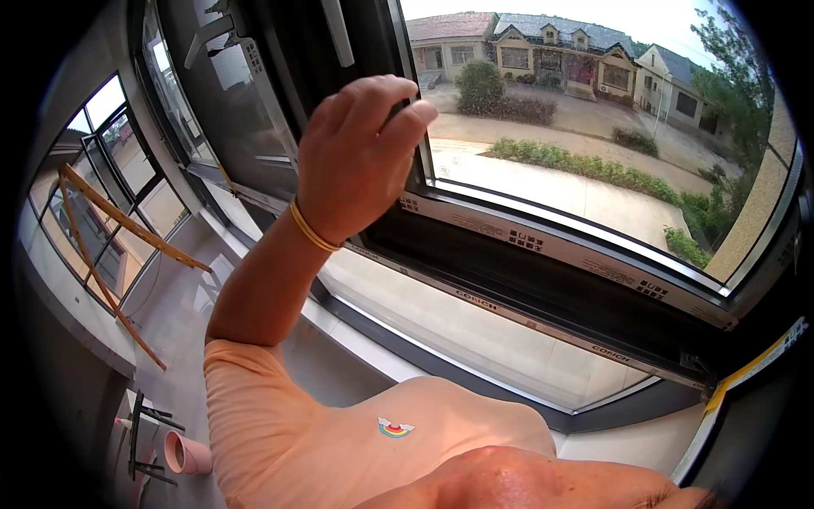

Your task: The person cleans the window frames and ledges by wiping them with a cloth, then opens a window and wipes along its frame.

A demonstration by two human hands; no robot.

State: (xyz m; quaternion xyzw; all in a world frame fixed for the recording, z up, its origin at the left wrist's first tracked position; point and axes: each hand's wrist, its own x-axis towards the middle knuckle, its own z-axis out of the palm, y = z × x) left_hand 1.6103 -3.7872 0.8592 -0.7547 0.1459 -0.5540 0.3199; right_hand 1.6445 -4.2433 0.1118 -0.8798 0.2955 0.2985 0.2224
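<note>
My left hand (365, 148) is raised in front of the dark window frame (475, 242), with its fingers bent and pressed together near the left edge of the glass. Whatever its fingers hold, if anything, is hidden. A yellow band (310, 227) circles the wrist. Behind the hand is a black sash, and a pale lever handle (337, 32) sits above it. Printed film strips (543, 242) run along the lower frame. My right hand is out of view.
Another handle (208, 38) is at the upper left. Wooden poles (127, 222) lean near the far windows. At the lower left are a pink cup (187, 453) and a black rack (136, 437). A yellow-edged strip (755, 365) is at the right. Houses and shrubs show outside.
</note>
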